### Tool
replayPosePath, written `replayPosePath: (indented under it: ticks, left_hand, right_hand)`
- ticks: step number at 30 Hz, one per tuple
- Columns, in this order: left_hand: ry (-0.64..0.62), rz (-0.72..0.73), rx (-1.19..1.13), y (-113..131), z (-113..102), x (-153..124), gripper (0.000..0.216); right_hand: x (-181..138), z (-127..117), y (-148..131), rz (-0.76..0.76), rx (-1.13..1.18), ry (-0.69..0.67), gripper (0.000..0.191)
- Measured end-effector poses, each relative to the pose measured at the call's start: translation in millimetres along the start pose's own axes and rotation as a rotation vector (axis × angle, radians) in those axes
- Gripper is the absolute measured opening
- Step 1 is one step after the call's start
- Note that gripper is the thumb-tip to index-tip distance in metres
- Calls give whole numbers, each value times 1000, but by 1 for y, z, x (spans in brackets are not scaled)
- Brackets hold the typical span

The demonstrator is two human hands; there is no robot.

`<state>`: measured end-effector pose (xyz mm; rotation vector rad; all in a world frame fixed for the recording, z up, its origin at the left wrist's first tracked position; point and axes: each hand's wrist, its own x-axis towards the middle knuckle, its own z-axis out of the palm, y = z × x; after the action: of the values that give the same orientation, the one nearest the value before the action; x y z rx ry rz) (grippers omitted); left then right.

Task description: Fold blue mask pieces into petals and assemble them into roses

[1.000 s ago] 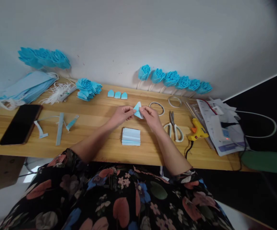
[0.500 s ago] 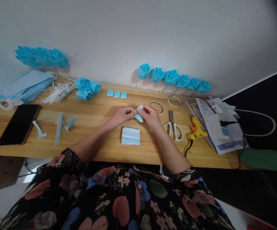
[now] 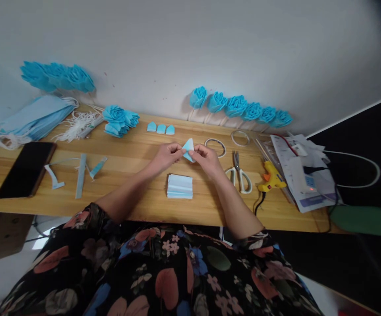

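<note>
A small light-blue piece of mask fabric (image 3: 188, 147), partly folded to a point, is pinched above the table between my two hands. My left hand (image 3: 169, 156) grips its left side with thumb and fingers closed. On the right edge my right hand (image 3: 206, 159) pinches it, the thumb pressed on its face. Just below lies a stack of cut white and pale-blue fabric pieces (image 3: 179, 187). Beyond my hands, three small folded blue pieces (image 3: 161, 128) sit in a row. A roll of tape (image 3: 223, 149) rests close to my right hand.
White-handled scissors (image 3: 238, 173), a yellow glue gun (image 3: 271, 177) and papers (image 3: 318, 199) lie to the right. Blue fabric flowers (image 3: 236, 106) lean on the wall. Masks (image 3: 34, 120), white ear loops (image 3: 74, 125), more flowers (image 3: 116, 118), a phone (image 3: 25, 169) and scraps (image 3: 81, 175) occupy the left.
The fabric piece has turned in my fingers, so its point now faces up and more of its front shows. Both hands have shifted slightly; the table items stay put.
</note>
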<state>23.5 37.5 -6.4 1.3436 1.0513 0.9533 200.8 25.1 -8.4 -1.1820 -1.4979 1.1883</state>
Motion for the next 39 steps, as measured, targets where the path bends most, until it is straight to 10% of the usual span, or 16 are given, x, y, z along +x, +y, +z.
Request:
replayPosePath:
  ticks: [24, 39]
  left_hand:
    - [-20, -133, -268, 9, -4, -1, 31]
    - [28, 41, -4, 2, -1, -1, 34]
  right_hand:
    - [-3, -6, -10, -331, -233, -37, 14]
    - [2, -1, 4, -132, -18, 44, 30]
